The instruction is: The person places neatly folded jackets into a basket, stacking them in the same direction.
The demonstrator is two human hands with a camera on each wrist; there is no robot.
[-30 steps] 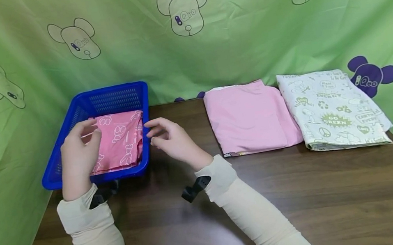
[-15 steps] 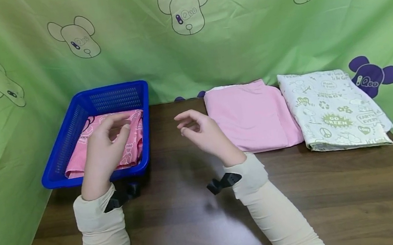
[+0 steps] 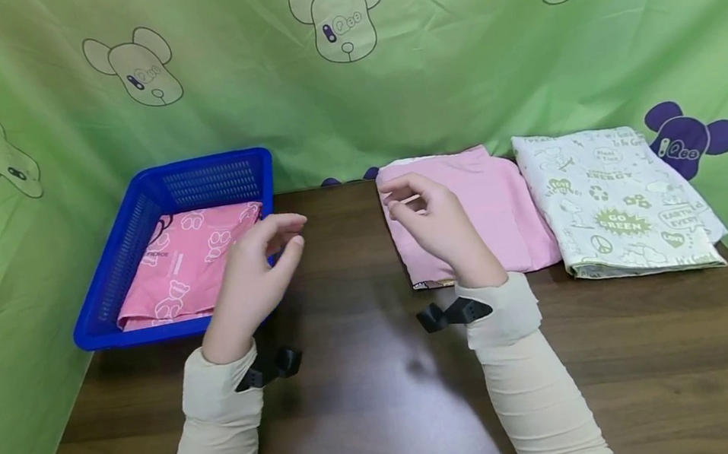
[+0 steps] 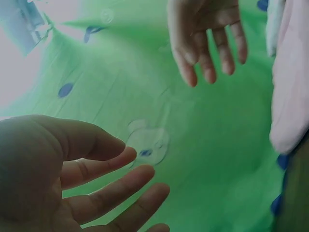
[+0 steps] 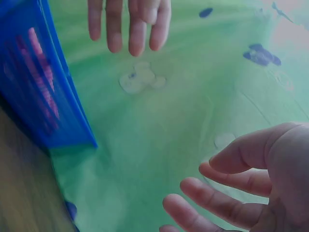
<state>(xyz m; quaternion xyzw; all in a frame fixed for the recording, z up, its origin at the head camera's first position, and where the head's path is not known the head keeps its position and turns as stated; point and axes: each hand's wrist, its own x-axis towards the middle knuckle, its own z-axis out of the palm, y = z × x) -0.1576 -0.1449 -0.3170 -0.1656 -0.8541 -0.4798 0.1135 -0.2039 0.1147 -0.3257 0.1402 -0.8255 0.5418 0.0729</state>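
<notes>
Pale pink cloth (image 3: pixel 504 216) lies beyond the right fingers (image 5: pixel 212 199) — apart.

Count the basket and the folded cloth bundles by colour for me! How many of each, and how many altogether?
Blue: 1, the basket
Pink: 2, the patterned bundle in the basket and the light pink bundle on the table
White with green print: 1, the printed bundle
Total: 4
</notes>
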